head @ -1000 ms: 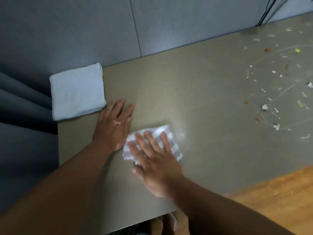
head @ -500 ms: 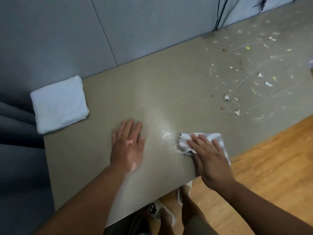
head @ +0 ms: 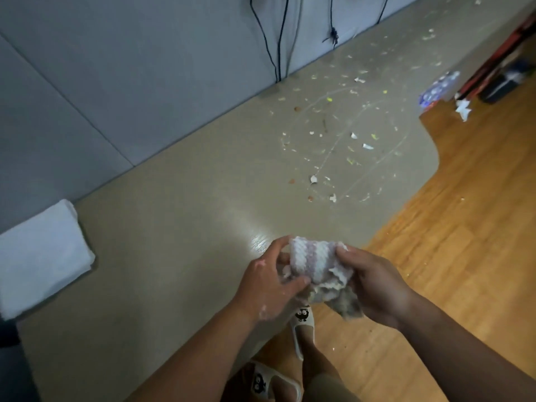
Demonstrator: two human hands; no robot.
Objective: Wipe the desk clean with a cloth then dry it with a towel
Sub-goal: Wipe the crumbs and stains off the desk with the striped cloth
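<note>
- The cloth (head: 316, 264), white with pale purple stripes, was up off the tabletop (head: 179, 233), bunched between both hands above the near edge
- The left hand (head: 269, 281) was clamped on the cloth's left side, thumb on the underside and fingers curled over the top
- The right hand (head: 374, 281) gripped the cloth's right side, and a crumpled grey-looking tail of fabric hung down below that grip
- Just beyond the hands, a wet shiny streak (head: 258, 242) glinted on the tabletop
- The towel (head: 40, 256), white and folded, lay flat at the far left of the tabletop, against the grey wall panel (head: 116, 82), well apart from the hands
- Further along to the right, the tabletop was littered with white, yellow and brown crumbs (head: 333, 146) and faint curved smears, still uncleaned
- Black cables (head: 278, 39) hung down the wall panel behind the mess
- Below the hands, two feet in pale slippers (head: 303, 323) with a dark cartoon print stood on the wooden floor (head: 449, 242)
</note>
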